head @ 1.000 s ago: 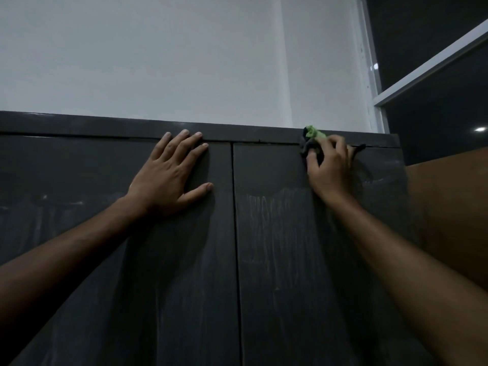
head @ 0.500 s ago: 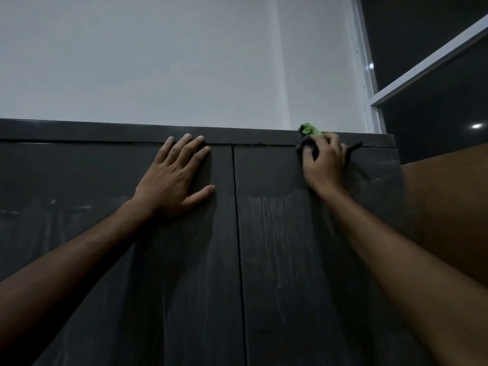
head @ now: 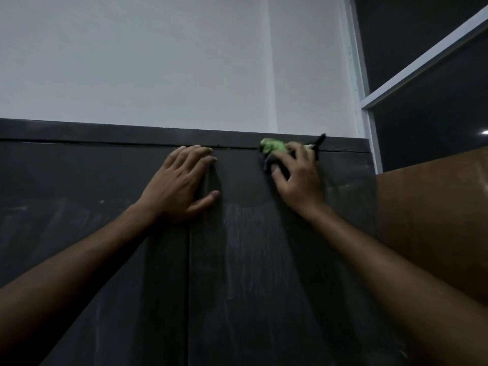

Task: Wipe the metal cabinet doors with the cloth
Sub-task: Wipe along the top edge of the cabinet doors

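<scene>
Two dark grey metal cabinet doors fill the lower view: the left door [head: 79, 233] and the right door [head: 250, 273], split by a vertical seam. My left hand [head: 179, 186] lies flat with spread fingers near the top of the left door, its thumb and fingertips reaching across the seam. My right hand [head: 298, 180] grips a bunched cloth, green and dark [head: 273, 147], and presses it against the top edge of the right door. Pale streaks show on the right door below the hands.
A white wall [head: 171, 62] rises above the cabinet's top rail [head: 105, 133]. A brown panel [head: 433, 220] stands right of the cabinet. A dark window with a white frame [head: 369, 107] sits at the upper right.
My right hand has slid the cloth leftward along the top of the right door, towards the seam. My left hand has stayed pressed near the seam while the view shifted.
</scene>
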{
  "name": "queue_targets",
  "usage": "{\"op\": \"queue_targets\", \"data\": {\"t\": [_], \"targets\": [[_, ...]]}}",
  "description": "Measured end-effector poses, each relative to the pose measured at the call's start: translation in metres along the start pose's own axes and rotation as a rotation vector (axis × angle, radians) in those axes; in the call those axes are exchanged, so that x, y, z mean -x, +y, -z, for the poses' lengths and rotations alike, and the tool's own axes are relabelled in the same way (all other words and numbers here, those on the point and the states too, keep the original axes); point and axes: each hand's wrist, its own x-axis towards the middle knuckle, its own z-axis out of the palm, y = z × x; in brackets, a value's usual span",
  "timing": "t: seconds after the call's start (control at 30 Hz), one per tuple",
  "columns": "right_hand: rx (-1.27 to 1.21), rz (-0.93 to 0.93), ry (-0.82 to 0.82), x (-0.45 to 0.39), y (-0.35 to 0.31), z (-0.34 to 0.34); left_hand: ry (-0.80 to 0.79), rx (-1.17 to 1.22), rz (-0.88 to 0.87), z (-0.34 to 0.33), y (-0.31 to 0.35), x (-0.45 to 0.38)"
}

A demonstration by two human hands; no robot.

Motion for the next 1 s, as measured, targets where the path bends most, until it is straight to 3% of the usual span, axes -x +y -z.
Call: {"op": "queue_targets", "data": {"t": [0.1, 0.17, 0.27, 0.3, 0.33, 0.47, 0.53, 0.6, 0.73, 0.8, 0.93, 1.0], "targets": [[-0.012, 0.28, -0.134, 0.04, 0.037, 0.021, -0.013, 0.036, -0.004, -0.011, 0.031, -0.027], [0.041, 0.139, -0.07, 0.036, 0.071, 0.036, -0.031, 0.083, 0.025, -0.018, 0.046, -0.04], [0.077, -0.282, 0.116, -0.01, 0.095, 0.036, -0.043, 0.116, 0.076, -0.029, 0.058, -0.049], [0.056, -0.313, 0.134, -0.023, 0.091, 0.032, -0.04, 0.09, 0.082, -0.033, 0.06, -0.048], [0.035, -0.26, 0.125, -0.028, 0.083, 0.027, -0.036, 0.06, 0.083, -0.035, 0.061, -0.047], [-0.016, 0.279, -0.091, 0.021, 0.074, 0.024, -0.016, 0.011, 0.08, -0.036, 0.063, -0.045], [-0.002, 0.372, -0.127, 0.044, 0.104, 0.039, -0.019, 0.002, 0.079, -0.035, 0.064, -0.046], [0.051, 0.229, -0.068, 0.041, 0.141, 0.051, -0.024, -0.014, 0.086, -0.034, 0.065, -0.046], [0.052, -0.28, 0.121, -0.018, 0.156, 0.049, -0.004, -0.037, 0.089, -0.035, 0.067, -0.047], [0.057, -0.17, 0.088, -0.018, 0.13, 0.04, 0.002, -0.04, 0.093, -0.035, 0.068, -0.046], [-0.01, 0.284, -0.099, 0.043, 0.137, 0.047, -0.004, -0.032, 0.089, -0.033, 0.069, -0.047], [0.022, 0.237, -0.074, 0.048, 0.167, 0.056, 0.002, -0.035, 0.093, -0.034, 0.069, -0.047]]}}
